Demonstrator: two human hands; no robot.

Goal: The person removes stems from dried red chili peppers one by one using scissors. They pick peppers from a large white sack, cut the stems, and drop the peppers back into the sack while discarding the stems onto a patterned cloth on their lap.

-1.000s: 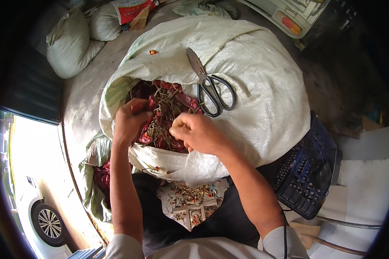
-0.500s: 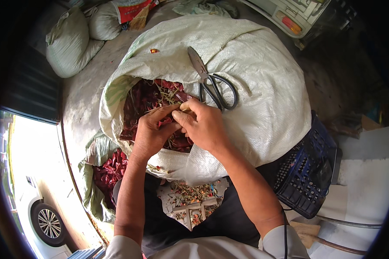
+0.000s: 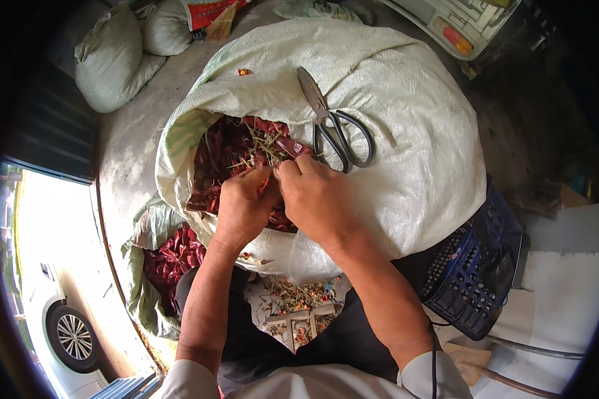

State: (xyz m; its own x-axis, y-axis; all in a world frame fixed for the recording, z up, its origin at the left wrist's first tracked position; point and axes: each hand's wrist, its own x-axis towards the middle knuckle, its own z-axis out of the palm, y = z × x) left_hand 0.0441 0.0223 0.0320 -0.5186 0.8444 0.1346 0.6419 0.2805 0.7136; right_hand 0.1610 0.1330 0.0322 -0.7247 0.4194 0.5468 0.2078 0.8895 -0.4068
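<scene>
A large white woven sack [image 3: 412, 146] lies in front of me, its mouth open at the left over many dark red dried chilies [image 3: 229, 143] with pale stems. Above that mouth, my left hand [image 3: 245, 205] is closed, and a red sliver of dried chili shows between its thumb and fingers. My right hand [image 3: 316, 199] meets it at the fingertips, also closed in a pinch. What the right fingers grip is hidden behind the hand. Just beyond the right hand, black-handled scissors [image 3: 336, 126] rest on the sack with their blades together.
A green-grey sack of red chilies [image 3: 173, 263] stands at the lower left. Loose stems and scraps [image 3: 296, 292] cover the floor between my legs, around a small wooden frame [image 3: 299, 316]. A dark blue plastic crate [image 3: 472, 266] sits at the right. Filled white sacks [image 3: 110, 63] stand far left.
Both hands have turned and drawn their fingertips tighter together, the right one with its back more upward. The whole view has shifted slightly; the scissors still lie in place on the sack.
</scene>
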